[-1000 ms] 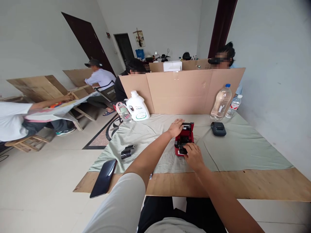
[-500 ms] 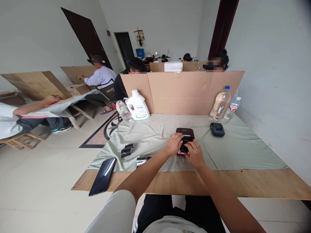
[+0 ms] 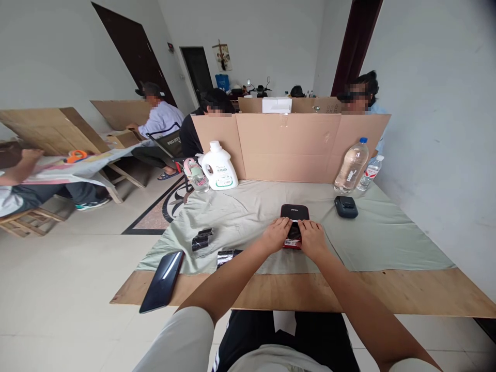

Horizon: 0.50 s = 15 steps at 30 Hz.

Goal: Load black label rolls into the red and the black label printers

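A black-and-red box-shaped device point(image 3: 295, 211) lies on the cloth in front of me, with small white lettering on its far part and a pale label near its red front edge. My left hand point(image 3: 277, 234) presses its fingertips onto the device's left side. From the right, my right hand point(image 3: 313, 238) rests its fingers on the opposite side, thumb close to the middle. Both hands have their fingers bent and held together. Left of my arms lie small rolls point(image 3: 200, 242) in shiny black wrap, and another wrapped roll point(image 3: 228, 257) is partly covered by my left forearm.
A dark tablet-like slab point(image 3: 161, 281) overhangs the table's left front edge. A small black device point(image 3: 346, 207) sits to the right. A white jug point(image 3: 219, 168), a clear bottle point(image 3: 352, 165) and a cardboard screen point(image 3: 284, 150) stand at the back. Other people sit beyond.
My hands have settled flatter and more evenly on both sides of the device. Its dark middle, which looked raised before, now appears level. The person at far left has drawn back an arm.
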Each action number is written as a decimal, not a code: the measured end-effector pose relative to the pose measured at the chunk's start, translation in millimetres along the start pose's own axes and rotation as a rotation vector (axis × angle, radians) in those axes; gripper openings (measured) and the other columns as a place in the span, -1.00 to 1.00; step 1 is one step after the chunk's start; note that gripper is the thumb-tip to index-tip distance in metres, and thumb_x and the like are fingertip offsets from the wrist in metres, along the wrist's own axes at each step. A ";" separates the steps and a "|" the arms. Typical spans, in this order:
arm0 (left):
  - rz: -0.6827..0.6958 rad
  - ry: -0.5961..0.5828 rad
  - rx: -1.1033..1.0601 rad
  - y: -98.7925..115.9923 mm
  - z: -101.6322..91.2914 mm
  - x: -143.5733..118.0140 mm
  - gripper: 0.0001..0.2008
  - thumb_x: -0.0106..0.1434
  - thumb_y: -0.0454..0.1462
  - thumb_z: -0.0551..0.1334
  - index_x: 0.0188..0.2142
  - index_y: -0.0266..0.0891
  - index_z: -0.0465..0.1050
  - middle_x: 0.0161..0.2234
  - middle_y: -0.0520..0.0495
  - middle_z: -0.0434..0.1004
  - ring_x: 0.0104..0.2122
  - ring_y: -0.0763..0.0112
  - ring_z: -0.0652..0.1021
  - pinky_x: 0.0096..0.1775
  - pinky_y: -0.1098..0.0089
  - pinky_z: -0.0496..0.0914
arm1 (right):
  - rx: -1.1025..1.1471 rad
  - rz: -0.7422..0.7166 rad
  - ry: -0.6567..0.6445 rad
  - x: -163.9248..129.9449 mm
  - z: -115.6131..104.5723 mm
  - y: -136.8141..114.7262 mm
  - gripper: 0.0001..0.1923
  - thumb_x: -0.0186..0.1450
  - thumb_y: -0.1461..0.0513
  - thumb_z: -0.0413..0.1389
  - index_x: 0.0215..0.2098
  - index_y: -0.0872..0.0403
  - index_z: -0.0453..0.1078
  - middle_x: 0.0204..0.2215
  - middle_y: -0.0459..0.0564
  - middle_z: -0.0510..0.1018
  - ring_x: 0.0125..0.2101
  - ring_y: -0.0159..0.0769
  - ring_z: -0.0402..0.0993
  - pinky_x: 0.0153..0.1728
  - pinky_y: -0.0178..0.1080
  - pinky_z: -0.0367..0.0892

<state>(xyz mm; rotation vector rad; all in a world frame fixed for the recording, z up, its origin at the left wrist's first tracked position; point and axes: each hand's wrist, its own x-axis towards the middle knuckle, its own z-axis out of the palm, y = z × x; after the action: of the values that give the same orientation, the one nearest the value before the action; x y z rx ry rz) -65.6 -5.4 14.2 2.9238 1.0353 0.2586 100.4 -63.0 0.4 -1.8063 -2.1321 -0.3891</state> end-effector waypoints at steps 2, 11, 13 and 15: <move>-0.042 0.027 0.021 6.3 0.5 2.3 -0.36 0.13 -0.42 0.18 0.22 -0.38 0.11 0.13 -0.33 0.27 0.17 0.12 0.27 0.18 0.23 0.13 | -0.020 0.006 -0.009 1.3 0.1 -1.0 -0.43 0.12 0.29 0.21 0.10 0.14 0.29 -0.06 0.23 0.46 -0.06 0.03 0.34 -0.08 -0.03 0.15; -0.103 0.046 -0.054 10.1 5.4 4.1 -0.43 0.14 -0.42 0.13 0.17 -0.34 0.16 0.00 -0.30 0.31 0.05 0.11 0.34 0.05 0.20 0.29 | 0.052 0.044 -0.042 3.6 7.6 2.1 -0.39 0.04 0.32 0.25 0.08 0.12 0.31 -0.08 0.19 0.48 -0.06 0.02 0.34 -0.12 -0.10 0.27; -0.106 0.060 -0.065 10.0 8.4 2.7 -0.42 0.14 -0.41 0.13 0.18 -0.36 0.14 0.03 -0.31 0.31 0.07 0.11 0.33 0.06 0.20 0.29 | 0.055 0.049 -0.035 0.2 10.0 1.0 -0.36 0.04 0.32 0.24 0.11 0.14 0.30 -0.04 0.18 0.47 -0.03 0.02 0.33 -0.07 -0.09 0.28; -0.102 0.076 -0.067 11.6 12.4 -0.7 -0.40 0.14 -0.40 0.12 0.20 -0.38 0.12 0.09 -0.34 0.28 0.13 0.09 0.29 0.11 0.18 0.25 | 0.049 0.055 -0.003 -6.8 14.8 -2.0 -0.34 0.06 0.32 0.22 0.14 0.16 0.26 0.04 0.21 0.42 0.04 0.07 0.28 -0.03 -0.07 0.27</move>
<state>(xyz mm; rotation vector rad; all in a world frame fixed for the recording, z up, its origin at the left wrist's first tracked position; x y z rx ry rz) -56.9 -14.5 2.9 2.8121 1.1582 0.3956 98.5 -63.4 -15.9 -1.8352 -2.0699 -0.3189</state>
